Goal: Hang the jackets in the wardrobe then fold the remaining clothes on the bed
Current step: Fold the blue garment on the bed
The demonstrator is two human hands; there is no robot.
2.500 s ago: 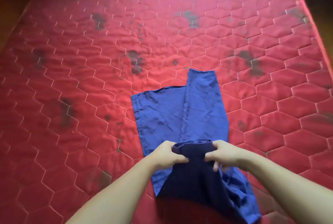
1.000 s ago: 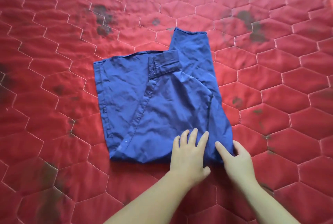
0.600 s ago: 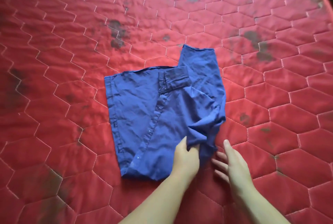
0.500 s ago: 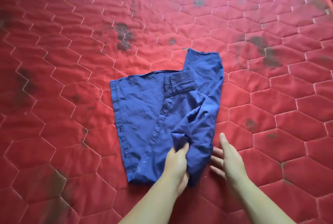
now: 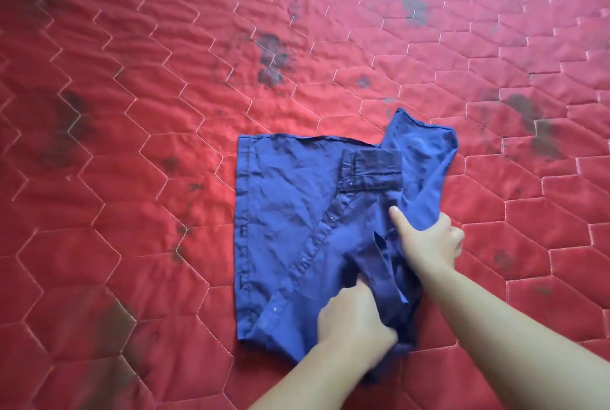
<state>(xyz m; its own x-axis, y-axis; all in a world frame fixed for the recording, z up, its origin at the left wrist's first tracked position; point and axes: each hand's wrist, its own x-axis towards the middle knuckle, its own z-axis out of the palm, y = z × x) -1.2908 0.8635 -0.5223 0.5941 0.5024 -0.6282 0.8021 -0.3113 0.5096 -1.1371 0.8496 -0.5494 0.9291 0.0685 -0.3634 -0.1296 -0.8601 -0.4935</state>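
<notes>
Stained red mattress [image 5: 132, 145] under shirt [image 5: 290, 211]

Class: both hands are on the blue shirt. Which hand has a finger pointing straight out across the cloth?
The right hand: its index finger lies straight on the blue shirt while gripping the sleeve. The left hand is bunched in the fabric.

We cannot see the left hand's [image 5: 355, 317] fingertips; they hide under the blue shirt [image 5: 290, 211] at five o'clock.

Creased matt cloth shirt [image 5: 290, 211] (quilted, stained mattress [image 5: 132, 112]).
</notes>
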